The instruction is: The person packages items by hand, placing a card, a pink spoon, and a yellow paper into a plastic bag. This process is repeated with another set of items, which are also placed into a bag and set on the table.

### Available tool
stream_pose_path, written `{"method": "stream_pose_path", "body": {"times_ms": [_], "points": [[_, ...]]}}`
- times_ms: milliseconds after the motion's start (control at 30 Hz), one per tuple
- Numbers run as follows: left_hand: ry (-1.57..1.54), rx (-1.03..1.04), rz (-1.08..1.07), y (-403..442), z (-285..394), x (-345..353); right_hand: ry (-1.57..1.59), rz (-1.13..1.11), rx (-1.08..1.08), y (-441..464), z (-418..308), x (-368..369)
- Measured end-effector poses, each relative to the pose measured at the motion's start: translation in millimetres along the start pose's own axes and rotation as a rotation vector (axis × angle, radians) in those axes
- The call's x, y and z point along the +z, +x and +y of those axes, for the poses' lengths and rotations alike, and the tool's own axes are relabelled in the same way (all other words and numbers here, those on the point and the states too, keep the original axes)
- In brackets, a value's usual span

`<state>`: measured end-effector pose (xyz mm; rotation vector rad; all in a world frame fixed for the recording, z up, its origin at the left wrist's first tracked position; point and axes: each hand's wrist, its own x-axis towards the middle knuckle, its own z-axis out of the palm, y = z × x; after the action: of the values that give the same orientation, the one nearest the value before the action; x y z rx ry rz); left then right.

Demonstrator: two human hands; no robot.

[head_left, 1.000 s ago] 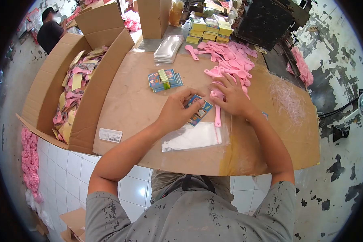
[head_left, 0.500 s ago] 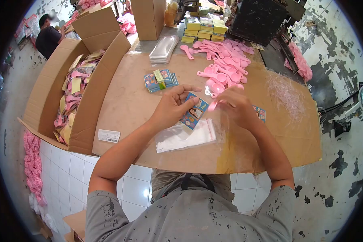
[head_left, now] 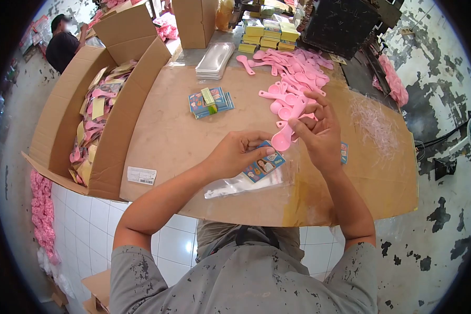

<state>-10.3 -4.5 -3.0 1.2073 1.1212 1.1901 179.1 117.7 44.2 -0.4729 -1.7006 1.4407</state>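
Observation:
Between thumb and fingers my left hand [head_left: 234, 155] pinches a blue printed card [head_left: 262, 166], held tilted over the plastic bags. My right hand [head_left: 320, 131] grips a pink spoon [head_left: 283, 137] by its handle, its round bowl hanging down beside the card's upper right edge. Clear and white plastic bags [head_left: 230, 187] lie under the card, partly covered by it and my left hand. Behind my right hand spreads a heap of pink spoons [head_left: 298, 70]. A banded stack of blue cards [head_left: 210, 102] rests on the cardboard, beyond my left hand.
An open carton [head_left: 115, 125] at the left holds packed pink spoons. Clear plastic packs [head_left: 214, 60] and yellow-edged card stacks [head_left: 269, 34] stand at the back, near a black machine [head_left: 340, 26]. Plastic strips [head_left: 374, 125] lie at the right. A person [head_left: 62, 47] is at the upper left.
My right hand has lifted a pink spoon from the heap and turned it upright beside the card. My left hand has shifted slightly right and down with the card.

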Motion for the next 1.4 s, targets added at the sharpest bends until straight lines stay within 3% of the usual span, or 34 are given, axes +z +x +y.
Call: {"method": "stream_pose_path", "body": {"times_ms": [200,233,300,333,367,433,500,633,700,800,833,900,1033,1133,1233,1400], "points": [[0.043,-0.093,0.030,-4.4,21.4,1.3,0.033,0.072,-0.169,-13.6,10.1,18.0],[0.046,-0.105,0.034,-5.2,24.9,1.6,0.005,0.029,-0.171,-16.2,14.9,16.0],[-0.008,0.095,0.060,1.8,5.6,2.3,-0.050,-0.059,-0.178,-19.7,27.1,6.5],[-0.035,0.195,0.074,4.0,-3.8,1.6,-0.196,-0.216,-0.298,-14.7,31.8,-5.3],[-0.030,0.120,0.055,2.0,0.7,0.2,-0.344,-0.372,-0.417,-4.0,29.6,-17.3],[-0.020,-0.027,0.014,-2.2,13.6,-3.7,-0.284,-0.439,-0.370,-2.0,28.9,-24.8],[-0.084,-0.002,-0.034,-2.6,12.6,-4.3,0.126,-0.254,-0.040,-6.7,-1.2,-6.7],[-0.085,0.073,-0.082,-0.1,0.7,-1.9,-0.364,-0.443,-0.382,3.6,-23.7,-1.8],[-0.063,0.022,-0.137,-4.3,9.6,-5.5,-0.452,-0.633,-0.441,8.2,-33.0,-6.8],[-0.041,0.278,-0.030,-2.4,10.5,2.1,-0.291,-0.486,-0.424,11.2,-52.9,-7.8],[-0.037,0.418,0.040,-1.4,9.4,5.7,-0.460,-0.488,-0.484,12.0,-62.5,-4.9],[0.098,0.428,0.005,-6.7,14.3,-1.7,-0.801,-0.470,-0.597,9.3,-78.8,3.5],[0.298,0.501,0.005,-16.1,25.2,3.8,-0.749,-0.287,-0.451,5.6,-85.6,11.0],[0.303,0.528,0.061,-14.5,27.6,12.6,-0.765,-0.273,-0.431,1.4,-85.7,14.8],[0.273,0.415,0.127,-14.1,30.0,14.4,-0.764,-0.268,-0.452,-1.9,-81.8,18.3],[0.130,0.425,0.041,-11.9,26.6,13.6,-0.734,-0.231,-0.477,-2.1,-73.2,23.3]]}}
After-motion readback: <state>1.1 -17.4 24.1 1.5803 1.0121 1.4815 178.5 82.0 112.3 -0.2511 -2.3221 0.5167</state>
